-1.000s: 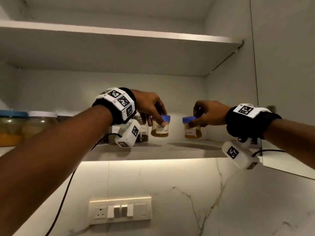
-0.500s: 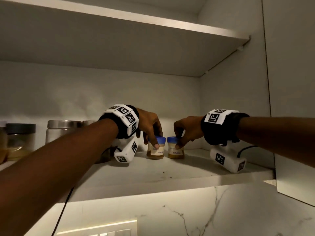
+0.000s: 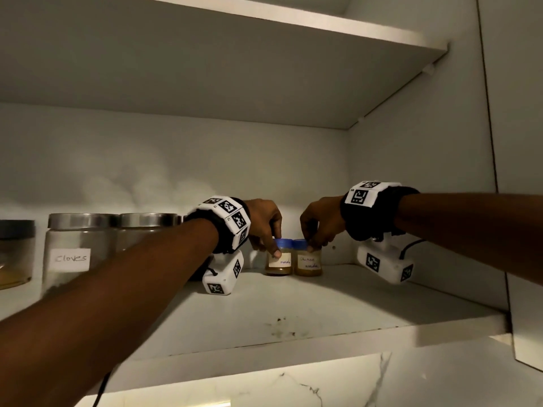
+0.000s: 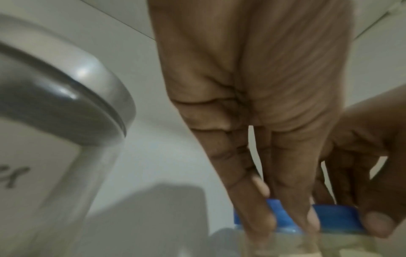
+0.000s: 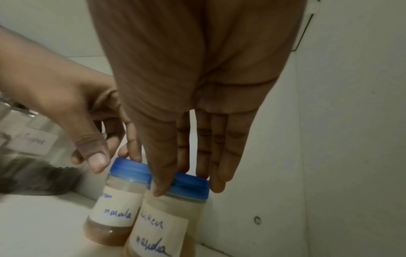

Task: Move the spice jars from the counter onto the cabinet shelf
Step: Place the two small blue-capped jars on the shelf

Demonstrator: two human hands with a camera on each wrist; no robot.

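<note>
Steel-lidded cloves jar (image 3: pixel 75 254) left of hands, w/ two blue-capped jars (image 3: pixel 293 258) between.

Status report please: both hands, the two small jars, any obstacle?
Left hand holds left jar by its blue lid; right hand holds right jar. Both upright on shelf, side by side. Nothing blocking.

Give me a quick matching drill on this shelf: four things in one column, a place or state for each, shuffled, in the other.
1. cloves jar
2. chicken masala jar
3. left hand
4. right hand

A. nearest the right cabinet wall
B. steel lid, far left
C. grips the jar right of its neighbour
D. thumb over a jar's label

Pairs: 1-B, 2-A, 3-D, 4-C
</note>
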